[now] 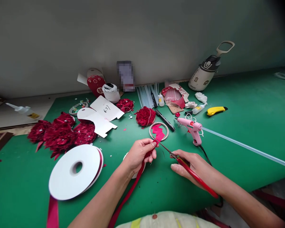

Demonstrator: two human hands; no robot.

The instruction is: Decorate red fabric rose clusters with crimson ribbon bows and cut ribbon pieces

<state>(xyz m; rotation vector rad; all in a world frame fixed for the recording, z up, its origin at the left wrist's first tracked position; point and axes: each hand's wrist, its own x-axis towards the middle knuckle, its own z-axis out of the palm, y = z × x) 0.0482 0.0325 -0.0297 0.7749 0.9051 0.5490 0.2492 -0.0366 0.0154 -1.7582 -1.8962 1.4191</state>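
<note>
A single view is taken from the wearer's head, faced forward and downward across the smooth green tabletop (251,114). The bare left hand (138,154) and bare right hand (197,163) are seen at close range, from above and behind, near the middle. The pale cloth garment with yellow stripes (166,221) is caught at the near edge, and the far side is closed off by the plain grey wall (142,28).

grey wall (161,34) behind a green tabletop (249,114)

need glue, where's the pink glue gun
In the head view, right of centre, the pink glue gun is beyond the right hand, left of the yellow cutter.
</note>
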